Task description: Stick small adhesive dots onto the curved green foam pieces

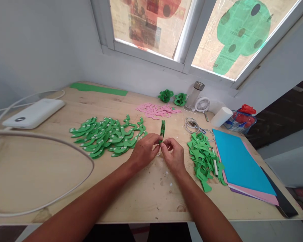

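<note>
- A green stack (162, 129) is held upright over the table (131, 198), mid-front, pinched at its lower end by both hands.
- The left hand (144, 151) and right hand (174, 155) each have the grip clamped on it.
- Green piles (106, 136) are seen left and right.

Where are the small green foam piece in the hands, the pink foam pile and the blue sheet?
small green foam piece (163, 128), head view, upright middle.
pink foam pile (156, 110), head view, centre.
blue sheet (238, 161), head view, bare middle.

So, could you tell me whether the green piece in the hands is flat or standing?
Standing: the green piece rises edge-on above both hands' fingers.
</note>
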A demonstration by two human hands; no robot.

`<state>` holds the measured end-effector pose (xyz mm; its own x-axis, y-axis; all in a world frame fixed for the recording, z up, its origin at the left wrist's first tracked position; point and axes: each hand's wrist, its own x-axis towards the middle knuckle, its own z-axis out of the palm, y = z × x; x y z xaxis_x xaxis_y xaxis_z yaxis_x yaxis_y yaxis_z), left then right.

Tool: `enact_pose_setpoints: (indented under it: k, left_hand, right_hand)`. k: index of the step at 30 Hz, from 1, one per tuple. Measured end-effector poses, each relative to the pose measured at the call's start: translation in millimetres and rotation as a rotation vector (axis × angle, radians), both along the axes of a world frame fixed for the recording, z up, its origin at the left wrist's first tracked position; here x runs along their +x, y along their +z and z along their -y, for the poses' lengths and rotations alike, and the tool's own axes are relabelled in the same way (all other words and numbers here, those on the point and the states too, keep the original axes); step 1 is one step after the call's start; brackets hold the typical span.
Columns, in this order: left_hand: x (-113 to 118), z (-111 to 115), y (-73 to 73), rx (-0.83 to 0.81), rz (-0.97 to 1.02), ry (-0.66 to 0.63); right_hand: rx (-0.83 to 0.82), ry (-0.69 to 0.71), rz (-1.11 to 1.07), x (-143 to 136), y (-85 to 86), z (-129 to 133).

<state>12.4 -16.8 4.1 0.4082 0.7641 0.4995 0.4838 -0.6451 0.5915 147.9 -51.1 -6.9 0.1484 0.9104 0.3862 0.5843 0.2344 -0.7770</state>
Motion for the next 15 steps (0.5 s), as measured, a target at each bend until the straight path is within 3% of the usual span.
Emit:
enact_pose_setpoints:
  k: [7, 15]
  left_hand:
    - [0.5, -0.8, -2.2, -0.018, 0.055, -0.019]
    - [0.6, -3.2, 2.9, -0.190, 0.173, -0.086]
  right_hand:
    - [-0.014, 0.011, -0.068, -0.1, -2.1, -0.3]
    - [-0.019, 0.024, -0.149, 0.5, -0.1, -0.5]
